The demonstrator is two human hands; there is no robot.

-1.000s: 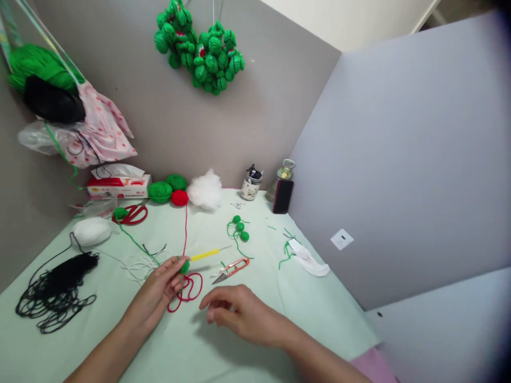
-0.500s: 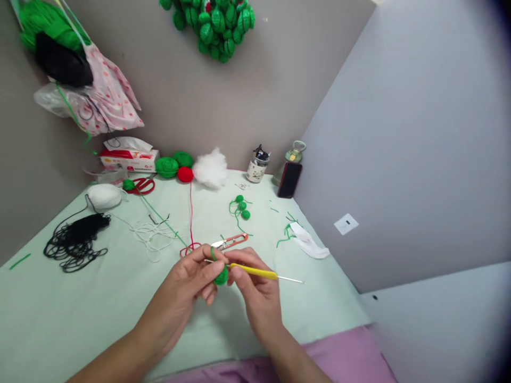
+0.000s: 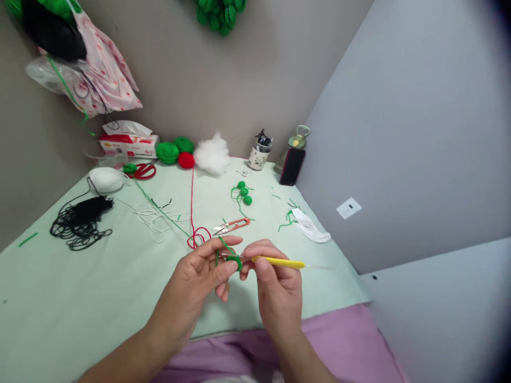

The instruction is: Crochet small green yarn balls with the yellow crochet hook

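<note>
My left hand [image 3: 207, 266] pinches a small green crochet piece [image 3: 238, 263] between thumb and fingers, and green yarn [image 3: 225, 244] runs over its raised index finger. In my right hand [image 3: 277, 282] is a crochet hook with a yellow handle [image 3: 285, 262], held much like a pen. Its metal tip points left and lies at the green piece; the other thin metal end sticks out to the right. Part of the piece is hidden by my left fingers. Just beyond my hands lie orange-handled thread snips [image 3: 232, 226] and a loose loop of red yarn [image 3: 199, 235].
Along the back stand a tissue box [image 3: 130, 144], green yarn balls [image 3: 167, 152], a red yarn ball [image 3: 186, 160], white stuffing [image 3: 212, 154], a jar [image 3: 258, 157] and a phone [image 3: 293, 166]. Black yarn [image 3: 82, 215] lies left; small green crocheted balls [image 3: 244, 192] lie beyond my hands.
Both hands have shifted a little to the right with the piece and hook. The green piece is turned differently, and the view has tilted downward.
</note>
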